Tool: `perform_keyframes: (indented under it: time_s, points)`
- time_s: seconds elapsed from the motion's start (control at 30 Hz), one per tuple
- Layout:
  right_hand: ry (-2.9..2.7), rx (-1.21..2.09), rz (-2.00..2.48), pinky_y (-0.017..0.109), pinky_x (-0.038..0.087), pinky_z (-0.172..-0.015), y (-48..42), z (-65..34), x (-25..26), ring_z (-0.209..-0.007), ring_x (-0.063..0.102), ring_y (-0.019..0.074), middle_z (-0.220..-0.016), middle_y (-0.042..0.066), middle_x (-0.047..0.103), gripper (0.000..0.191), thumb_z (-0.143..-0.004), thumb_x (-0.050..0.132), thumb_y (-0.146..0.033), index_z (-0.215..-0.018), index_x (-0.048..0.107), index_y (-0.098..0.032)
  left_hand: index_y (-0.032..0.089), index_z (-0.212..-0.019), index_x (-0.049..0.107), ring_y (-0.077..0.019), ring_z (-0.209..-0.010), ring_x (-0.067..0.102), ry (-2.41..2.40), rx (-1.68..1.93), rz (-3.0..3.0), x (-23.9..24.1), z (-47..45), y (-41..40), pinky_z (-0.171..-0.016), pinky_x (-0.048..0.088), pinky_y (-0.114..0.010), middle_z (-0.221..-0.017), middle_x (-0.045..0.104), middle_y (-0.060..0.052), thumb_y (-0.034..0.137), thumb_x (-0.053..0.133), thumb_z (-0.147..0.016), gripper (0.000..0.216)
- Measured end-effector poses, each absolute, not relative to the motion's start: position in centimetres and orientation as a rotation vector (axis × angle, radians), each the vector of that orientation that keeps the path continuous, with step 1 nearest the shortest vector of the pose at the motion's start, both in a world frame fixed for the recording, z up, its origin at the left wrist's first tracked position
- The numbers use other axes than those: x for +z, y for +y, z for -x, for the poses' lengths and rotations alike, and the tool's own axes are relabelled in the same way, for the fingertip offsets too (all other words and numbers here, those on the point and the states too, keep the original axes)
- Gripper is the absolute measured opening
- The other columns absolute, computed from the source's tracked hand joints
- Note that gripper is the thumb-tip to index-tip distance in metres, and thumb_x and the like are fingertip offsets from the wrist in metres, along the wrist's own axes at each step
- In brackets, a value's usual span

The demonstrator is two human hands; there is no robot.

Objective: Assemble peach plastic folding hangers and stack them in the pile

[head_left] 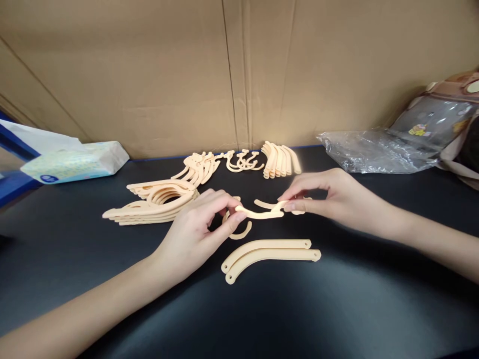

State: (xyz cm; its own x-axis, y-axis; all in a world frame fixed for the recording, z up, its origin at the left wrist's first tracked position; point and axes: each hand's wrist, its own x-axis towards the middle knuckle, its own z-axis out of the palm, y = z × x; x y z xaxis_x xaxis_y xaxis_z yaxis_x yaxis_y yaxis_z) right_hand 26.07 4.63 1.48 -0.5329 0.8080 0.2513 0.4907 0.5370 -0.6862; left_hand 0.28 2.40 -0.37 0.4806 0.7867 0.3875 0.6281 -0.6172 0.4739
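My left hand is closed, thumb and fingers pinching the left end of a curved cream plastic strip. Between thumb and forefinger, my right hand grips a small cream plastic piece that meets the strip's right end; whether they are joined I cannot tell. Behind the hands lies another cream strip, partly covered by the right fingers. A cream hook rests under my left fingertips, its upper part hidden. Nearer me, two long curved arms with holed ends lie side by side on the black table.
At left is a stack of cream hanger bodies. Farther back lie curved pieces, several hooks and a bundle of arms. A tissue pack is left; a clear plastic bag and a transparent backpack are right.
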Motion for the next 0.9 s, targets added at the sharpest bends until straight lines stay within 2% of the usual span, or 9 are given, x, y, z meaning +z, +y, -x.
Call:
perform_keyframes:
  time_s: [0.1, 0.17, 0.23, 0.33, 0.47, 0.63, 0.73, 0.83, 0.9]
  points:
    - [-2.228, 0.878, 1.145, 0.027, 0.050, -0.065, 5.9, -27.1, 2.3, -0.070, 0.065, 0.0156, -0.076, -0.001, 0.073, 0.016, -0.082, 0.068, -0.038, -0.084, 0.076, -0.024, 0.018, -0.100, 0.061, -0.0153, -0.088, 0.055, 1.241, 0.859, -2.562, -0.5, -0.2, 2.5, -0.078, 0.043, -0.027, -0.095, 0.062, -0.001, 0.028, 0.050, -0.096, 0.015]
    - [-2.271, 0.939, 1.176, 0.028, 0.050, -0.063, 6.6, -27.8, 2.5, -0.067, 0.064, 0.0157, -0.072, -0.001, 0.071, 0.018, -0.082, 0.065, -0.039, -0.085, 0.077, -0.025, 0.019, -0.117, 0.058, -0.0179, -0.105, 0.054, 1.197, 0.813, -2.629, -0.6, -0.2, 2.4, -0.091, 0.042, -0.030, -0.113, 0.062, -0.004, 0.030, 0.048, -0.097, 0.025]
    - [-2.288, 0.952, 1.216, 0.029, 0.050, -0.062, 7.1, -28.2, 2.5, -0.068, 0.064, 0.0163, -0.073, -0.001, 0.072, 0.019, -0.081, 0.066, -0.040, -0.085, 0.077, -0.026, 0.019, -0.129, 0.051, -0.0204, -0.122, 0.048, 1.113, 0.724, -2.700, -0.7, -0.1, 2.2, -0.102, 0.038, -0.033, -0.129, 0.057, -0.006, 0.034, 0.046, -0.098, 0.035]
    - [-2.286, 0.926, 1.295, 0.028, 0.049, -0.060, 7.3, -28.4, 2.3, -0.067, 0.064, 0.0164, -0.073, -0.001, 0.072, 0.019, -0.079, 0.067, -0.041, -0.081, 0.077, -0.025, 0.019, -0.137, 0.045, -0.0218, -0.139, 0.032, 0.976, 0.567, -2.793, -0.8, -0.1, 2.2, -0.112, 0.031, -0.037, -0.144, 0.047, -0.006, 0.038, 0.040, -0.100, 0.042]
    - [-2.306, 0.791, 1.364, 0.027, 0.045, -0.056, 6.9, -28.0, 2.0, -0.065, 0.063, 0.0160, -0.070, 0.000, 0.071, 0.023, -0.080, 0.065, -0.043, -0.079, 0.076, -0.023, 0.020, -0.142, 0.040, -0.0220, -0.144, 0.023, 0.903, 0.439, -2.828, -0.9, 0.1, 2.5, -0.116, 0.027, -0.042, -0.149, 0.043, -0.004, 0.039, 0.034, -0.101, 0.045]
    - [-2.389, 0.589, 1.337, 0.027, 0.043, -0.059, 6.7, -27.6, 1.4, -0.066, 0.061, 0.0145, -0.073, 0.000, 0.071, 0.022, -0.083, 0.062, -0.040, -0.078, 0.073, -0.021, 0.021, -0.144, 0.038, -0.0243, -0.144, 0.026, 0.933, 0.387, -2.802, -1.0, 0.2, 2.6, -0.116, 0.028, -0.046, -0.148, 0.045, -0.004, 0.040, 0.033, -0.101, 0.047]
    - [-2.434, 0.462, 1.276, 0.027, 0.042, -0.062, 6.7, -27.6, 1.2, -0.067, 0.059, 0.0138, -0.074, 0.000, 0.069, 0.021, -0.086, 0.061, -0.037, -0.079, 0.071, -0.020, 0.019, -0.144, 0.039, -0.0232, -0.144, 0.026, 0.945, 0.359, -2.813, -0.9, 0.1, 2.6, -0.116, 0.027, -0.044, -0.149, 0.044, -0.004, 0.040, 0.032, -0.101, 0.048]
    - [-2.525, 0.333, 1.180, 0.028, 0.042, -0.067, 6.7, -27.9, 1.4, -0.074, 0.059, 0.0149, -0.083, 0.000, 0.068, 0.023, -0.087, 0.060, -0.042, -0.084, 0.070, -0.021, 0.017, -0.142, 0.042, -0.0231, -0.143, 0.027, 0.950, 0.357, -2.826, -0.9, 0.0, 2.6, -0.116, 0.028, -0.042, -0.148, 0.044, -0.005, 0.041, 0.033, -0.101, 0.048]
    - [-2.593, 0.285, 1.175, 0.028, 0.041, -0.066, 6.8, -28.1, 1.6, -0.078, 0.058, 0.0162, -0.092, 0.001, 0.066, 0.029, -0.084, 0.062, -0.050, -0.091, 0.069, -0.023, 0.016, -0.140, 0.045, -0.0243, -0.143, 0.026, 0.953, 0.373, -2.835, -0.9, 0.0, 2.6, -0.116, 0.029, -0.042, -0.149, 0.044, -0.006, 0.041, 0.034, -0.101, 0.048]
